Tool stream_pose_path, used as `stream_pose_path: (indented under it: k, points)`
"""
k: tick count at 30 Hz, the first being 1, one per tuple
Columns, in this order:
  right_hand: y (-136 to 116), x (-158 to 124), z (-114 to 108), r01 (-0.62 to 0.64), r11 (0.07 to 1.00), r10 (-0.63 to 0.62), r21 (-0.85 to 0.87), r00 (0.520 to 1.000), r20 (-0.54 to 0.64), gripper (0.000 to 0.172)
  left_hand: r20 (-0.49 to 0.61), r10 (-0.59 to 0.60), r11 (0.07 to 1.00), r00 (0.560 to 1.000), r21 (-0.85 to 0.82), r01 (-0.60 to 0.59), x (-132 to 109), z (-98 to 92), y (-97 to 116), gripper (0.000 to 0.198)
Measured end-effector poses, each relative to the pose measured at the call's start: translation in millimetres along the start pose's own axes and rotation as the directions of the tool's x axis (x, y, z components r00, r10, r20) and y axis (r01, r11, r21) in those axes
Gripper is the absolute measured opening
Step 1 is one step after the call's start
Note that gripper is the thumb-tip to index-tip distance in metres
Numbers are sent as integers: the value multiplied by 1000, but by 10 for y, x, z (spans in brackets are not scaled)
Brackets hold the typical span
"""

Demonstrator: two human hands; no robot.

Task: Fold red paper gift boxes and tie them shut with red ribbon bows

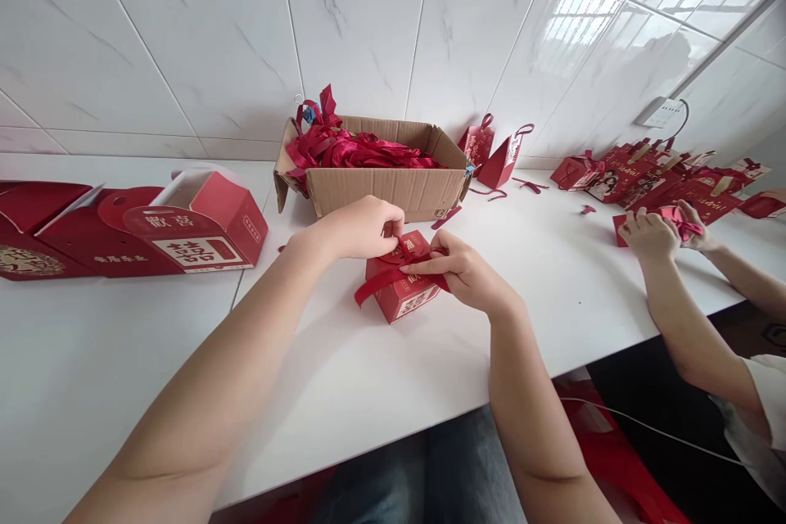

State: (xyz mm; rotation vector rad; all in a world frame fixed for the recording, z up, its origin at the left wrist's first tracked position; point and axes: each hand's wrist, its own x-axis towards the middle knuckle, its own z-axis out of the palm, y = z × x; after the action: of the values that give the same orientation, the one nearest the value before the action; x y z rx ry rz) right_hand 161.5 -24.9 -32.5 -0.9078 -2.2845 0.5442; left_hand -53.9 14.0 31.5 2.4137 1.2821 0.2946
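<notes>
A small red gift box (400,296) with pale printed characters stands on the white table in front of me. Across its top runs a red ribbon (376,285), one loose end hanging off the left side. My left hand (368,231) reaches over from behind, fingers pinched on the ribbon near the box's top. From the right, my right hand (462,272) grips the ribbon too, its index finger stretched over the crossing. The fingers partly hide where the ribbon crosses.
Behind the box stands an open cardboard carton (381,190) full of red ribbons (362,149). Larger red boxes (196,221) line the left. Two red pouches (499,162) lean near the wall. At right, a co-worker's hands (654,236) hold a red box beside several finished ones (644,176).
</notes>
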Motion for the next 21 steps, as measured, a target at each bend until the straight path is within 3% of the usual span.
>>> stream_pose_path:
  k: [9,13,16,21]
  points:
    - [-22,-7,-24,46,998,-47,40,999,18,42,-36,4,1000,999,2,-4,6,18,-1,12]
    - [-31,-5,-44,89,996,-88,13,993,-84,45,-29,1,1000,1000,-2,-1,12,10,-16,12]
    - [-66,-5,-58,41,999,-38,12,982,-185,45,0,11,1000,1000,-7,-11,8,5,-16,12]
    - [-93,-3,-59,-6,999,-3,-47,983,-183,34,-12,7,1000,1000,4,-7,-5,-6,-5,12]
